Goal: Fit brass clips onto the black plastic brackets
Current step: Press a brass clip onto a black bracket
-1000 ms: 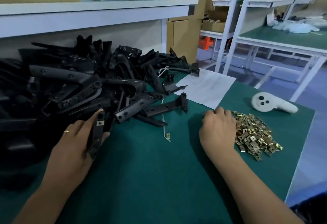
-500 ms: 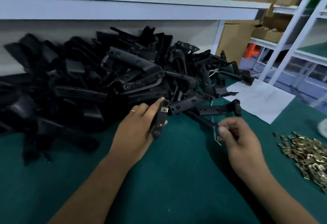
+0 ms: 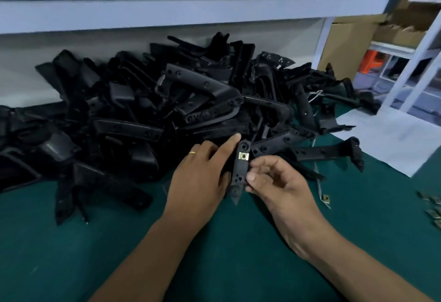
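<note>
My left hand (image 3: 200,180) grips a narrow black plastic bracket (image 3: 239,172) upright over the green mat, forefinger stretched along its left edge. One brass clip (image 3: 244,156) sits on the bracket near its upper end. My right hand (image 3: 279,182) has come against the bracket's right edge, thumb and forefinger pinched together there; whatever they pinch is too small to see. A large heap of black brackets (image 3: 148,110) fills the table behind my hands. The edge of the loose brass clip pile (image 3: 432,208) shows at the far right.
A single stray brass clip (image 3: 325,198) lies on the green mat (image 3: 71,254) right of my hands, by a thin white tie. A white paper sheet (image 3: 391,141) lies at the right. A white shelf (image 3: 191,3) runs overhead behind the heap; cardboard boxes (image 3: 346,46) stand beyond.
My right hand left the clip pile, swung left and now meets the bracket held in my left hand. The view turned left, so the clip pile slid to the frame's edge.
</note>
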The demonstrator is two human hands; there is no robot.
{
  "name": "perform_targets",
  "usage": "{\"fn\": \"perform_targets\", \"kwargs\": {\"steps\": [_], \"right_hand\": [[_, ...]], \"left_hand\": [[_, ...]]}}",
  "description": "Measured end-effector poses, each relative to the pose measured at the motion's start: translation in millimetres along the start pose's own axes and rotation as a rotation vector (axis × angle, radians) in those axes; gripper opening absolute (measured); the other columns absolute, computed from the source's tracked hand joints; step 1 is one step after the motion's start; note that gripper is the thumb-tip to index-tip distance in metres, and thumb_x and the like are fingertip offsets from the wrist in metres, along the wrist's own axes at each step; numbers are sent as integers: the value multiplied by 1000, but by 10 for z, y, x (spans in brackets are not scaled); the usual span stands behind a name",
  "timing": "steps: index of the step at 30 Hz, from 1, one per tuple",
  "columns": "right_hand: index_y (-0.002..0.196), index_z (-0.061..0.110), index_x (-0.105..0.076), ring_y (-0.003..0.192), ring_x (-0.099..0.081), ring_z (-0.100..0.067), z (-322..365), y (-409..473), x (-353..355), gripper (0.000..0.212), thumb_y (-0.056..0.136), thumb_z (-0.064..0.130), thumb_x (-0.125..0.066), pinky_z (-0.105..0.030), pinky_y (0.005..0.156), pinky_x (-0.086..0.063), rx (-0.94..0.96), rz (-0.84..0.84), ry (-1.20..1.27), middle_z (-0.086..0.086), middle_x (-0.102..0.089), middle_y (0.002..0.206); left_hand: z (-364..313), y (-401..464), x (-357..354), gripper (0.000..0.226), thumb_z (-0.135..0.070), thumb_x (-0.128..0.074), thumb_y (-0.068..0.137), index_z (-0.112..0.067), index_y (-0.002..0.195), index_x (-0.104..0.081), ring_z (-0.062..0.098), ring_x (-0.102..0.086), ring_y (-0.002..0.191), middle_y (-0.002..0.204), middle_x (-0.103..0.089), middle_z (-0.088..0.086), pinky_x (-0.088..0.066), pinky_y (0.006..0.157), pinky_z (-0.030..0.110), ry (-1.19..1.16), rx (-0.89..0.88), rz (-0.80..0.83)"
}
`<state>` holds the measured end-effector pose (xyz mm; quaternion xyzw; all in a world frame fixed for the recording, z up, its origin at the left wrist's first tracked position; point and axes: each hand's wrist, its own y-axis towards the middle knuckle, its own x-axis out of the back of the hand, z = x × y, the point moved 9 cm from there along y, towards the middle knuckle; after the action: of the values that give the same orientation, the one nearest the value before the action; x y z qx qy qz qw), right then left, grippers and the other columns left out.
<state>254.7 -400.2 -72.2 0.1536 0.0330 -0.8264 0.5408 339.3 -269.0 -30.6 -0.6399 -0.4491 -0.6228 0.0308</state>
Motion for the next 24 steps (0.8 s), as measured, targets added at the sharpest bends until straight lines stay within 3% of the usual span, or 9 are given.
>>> {"fn": "perform_targets", "kwargs": {"steps": [7,10,14,20,24], "right_hand": [[101,14,-77,93,-67,-15,13,-59,14,32,71,15,-89,-24,91,-55,25,-13,-6,-4,-73,99],[101,16,-79,94,-69,-12,28,-79,-16,29,73,15,-87,-22,90,-54,39,21,-22,-3,-75,98],[97,12,-80,93,-73,-20,30,-77,-20,23,74,14,-83,-32,93,-57,25,22,73,-12,-76,98],[91,7,-77,84,-73,-19,13,-74,-23,20,73,0,-79,-29,79,-61,-18,-6,142,-12,-74,91],[95,5,-73,78,-73,-19,22,-74,25,27,72,-7,-78,-32,76,-63,-39,-31,85,-11,-73,84]], "left_hand": [[64,-29,8,79,-23,-67,92,-38,161,-31,18,-49,101,112,-54,-3,-40,67,28,-36,66,8],[41,-31,-15,76,-28,-59,92,-38,161,-30,17,-50,98,110,-53,-4,-42,63,28,-33,38,26],[55,-39,4,75,-28,-55,90,-38,160,-31,17,-50,97,108,-52,-4,-47,61,33,-51,46,32],[17,-42,-22,82,-19,-67,90,-39,161,-31,17,-51,98,110,-53,-4,-50,66,33,-41,20,42],[-27,-56,2,79,-19,-64,90,-37,161,-33,20,-53,98,112,-54,-2,-52,66,36,-21,-13,45]]}}
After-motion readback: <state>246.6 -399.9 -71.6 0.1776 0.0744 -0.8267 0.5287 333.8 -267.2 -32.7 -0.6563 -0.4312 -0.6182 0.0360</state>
